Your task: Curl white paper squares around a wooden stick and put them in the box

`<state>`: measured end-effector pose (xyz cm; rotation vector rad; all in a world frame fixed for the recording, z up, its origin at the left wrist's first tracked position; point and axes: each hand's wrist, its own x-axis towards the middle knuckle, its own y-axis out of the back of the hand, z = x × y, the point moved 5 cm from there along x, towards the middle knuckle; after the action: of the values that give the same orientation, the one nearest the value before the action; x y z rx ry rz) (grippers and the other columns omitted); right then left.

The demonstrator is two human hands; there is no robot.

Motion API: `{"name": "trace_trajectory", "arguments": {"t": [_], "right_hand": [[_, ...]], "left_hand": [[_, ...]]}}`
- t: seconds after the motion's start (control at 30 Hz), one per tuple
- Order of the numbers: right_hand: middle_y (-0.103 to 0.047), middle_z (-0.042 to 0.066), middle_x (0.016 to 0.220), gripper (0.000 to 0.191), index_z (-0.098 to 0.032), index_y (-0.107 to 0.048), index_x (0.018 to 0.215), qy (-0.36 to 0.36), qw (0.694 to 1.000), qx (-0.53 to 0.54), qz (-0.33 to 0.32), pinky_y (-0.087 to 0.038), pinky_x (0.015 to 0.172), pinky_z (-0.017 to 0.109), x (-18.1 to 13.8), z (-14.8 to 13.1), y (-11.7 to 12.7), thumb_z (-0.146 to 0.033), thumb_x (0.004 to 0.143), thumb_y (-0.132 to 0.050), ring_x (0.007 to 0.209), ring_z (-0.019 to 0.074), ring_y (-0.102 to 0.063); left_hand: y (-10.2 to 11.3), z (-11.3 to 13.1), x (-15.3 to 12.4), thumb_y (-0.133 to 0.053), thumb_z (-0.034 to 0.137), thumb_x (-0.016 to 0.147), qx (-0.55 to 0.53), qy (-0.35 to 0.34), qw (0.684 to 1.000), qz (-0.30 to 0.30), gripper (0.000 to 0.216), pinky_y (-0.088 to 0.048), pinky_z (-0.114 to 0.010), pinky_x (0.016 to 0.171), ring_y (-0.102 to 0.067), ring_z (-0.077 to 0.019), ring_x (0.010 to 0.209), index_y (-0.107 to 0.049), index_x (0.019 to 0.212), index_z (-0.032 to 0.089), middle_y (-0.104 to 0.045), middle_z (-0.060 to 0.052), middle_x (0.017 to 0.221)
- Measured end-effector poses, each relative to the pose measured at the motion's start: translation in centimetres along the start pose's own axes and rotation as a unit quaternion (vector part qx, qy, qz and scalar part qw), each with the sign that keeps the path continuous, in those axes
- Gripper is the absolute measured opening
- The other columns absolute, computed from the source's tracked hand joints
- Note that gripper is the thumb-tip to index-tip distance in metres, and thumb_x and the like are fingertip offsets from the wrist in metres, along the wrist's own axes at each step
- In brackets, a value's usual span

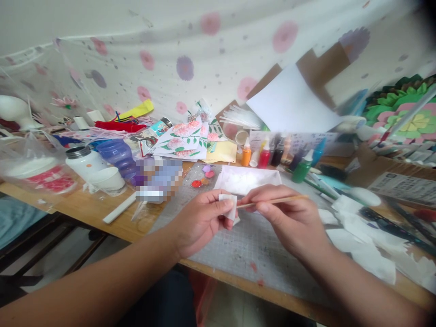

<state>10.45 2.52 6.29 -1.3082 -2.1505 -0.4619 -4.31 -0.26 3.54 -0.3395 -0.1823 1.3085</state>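
Between the thumb and fingers of my left hand (207,218) is a small folded piece of white paper (231,206). My right hand (289,213) pinches a thin wooden stick (282,200), and its left end reaches the paper; whether that end has bristles is hidden. Both hands are over a grey cutting mat (238,259). Just behind them sits a shallow white box (250,177). Dabs of red paint (196,184) and other colours lie on the mat to the left of the box.
Several paint bottles, among them a green bottle (302,168) and an orange bottle (245,153), stand at the back. Torn white paper (364,250) covers the right side. A white jar (85,161), a paper cup (107,180) and a blurred phone-like object (160,179) are left.
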Motion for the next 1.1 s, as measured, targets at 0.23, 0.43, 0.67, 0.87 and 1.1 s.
{"name": "trace_trajectory", "arguments": {"t": [0.23, 0.43, 0.67, 0.87, 1.1], "right_hand": [[-0.073, 0.002, 0.085, 0.015, -0.020, -0.072, 0.085, 0.001, 1.000, -0.007, -0.001, -0.057, 0.075, 0.023, 0.10, -0.10, -0.05, -0.008, 0.082, -0.064, 0.082, 0.0136, -0.069], [-0.074, 0.003, 0.084, 0.016, -0.022, -0.073, 0.084, 0.008, 0.999, -0.044, 0.000, -0.057, 0.073, 0.026, 0.23, -0.47, -0.08, -0.009, 0.081, -0.064, 0.081, 0.0154, -0.069], [-0.073, 0.003, 0.083, 0.016, -0.023, -0.072, 0.083, 0.024, 0.997, -0.067, 0.005, -0.057, 0.072, 0.028, 0.25, -0.48, -0.01, -0.009, 0.081, -0.064, 0.082, 0.0171, -0.069], [-0.072, 0.002, 0.084, 0.016, -0.023, -0.072, 0.083, 0.026, 0.997, -0.068, 0.015, -0.056, 0.075, 0.027, 0.08, -0.18, 0.13, -0.009, 0.081, -0.064, 0.084, 0.0155, -0.068], [-0.072, 0.002, 0.082, 0.015, -0.023, -0.072, 0.081, 0.021, 0.997, -0.070, 0.036, -0.057, 0.073, 0.030, 0.12, -0.08, 0.28, -0.010, 0.081, -0.065, 0.082, 0.0170, -0.068]], "left_hand": [[-0.05, -0.03, 0.04, -0.058, 0.022, 0.086, -0.002, -0.005, 1.000, -0.004, 0.019, -0.036, -0.027, 0.062, -0.048, -0.0113, 0.062, -0.057, 0.069, 0.013, -0.055, -0.001, 0.067], [-0.18, 0.02, -0.10, -0.058, 0.021, 0.086, 0.001, -0.006, 1.000, -0.004, 0.018, -0.036, -0.026, 0.063, -0.048, -0.0110, 0.064, -0.057, 0.070, 0.014, -0.055, -0.001, 0.068], [-0.12, 0.10, -0.01, -0.060, 0.020, 0.085, 0.012, -0.020, 1.000, 0.003, 0.015, -0.035, -0.025, 0.064, -0.048, -0.0101, 0.064, -0.057, 0.071, 0.014, -0.056, 0.000, 0.067], [-0.20, -0.10, -0.04, -0.064, 0.022, 0.084, 0.002, -0.015, 1.000, -0.002, 0.008, -0.037, -0.025, 0.063, -0.050, -0.0093, 0.063, -0.061, 0.088, 0.016, -0.059, 0.001, 0.068], [0.00, 0.11, 0.11, -0.068, 0.023, 0.079, 0.052, -0.024, 0.997, 0.043, 0.018, -0.040, -0.026, 0.062, -0.055, -0.0116, 0.067, -0.058, 0.092, 0.016, -0.062, 0.000, 0.071]]}}
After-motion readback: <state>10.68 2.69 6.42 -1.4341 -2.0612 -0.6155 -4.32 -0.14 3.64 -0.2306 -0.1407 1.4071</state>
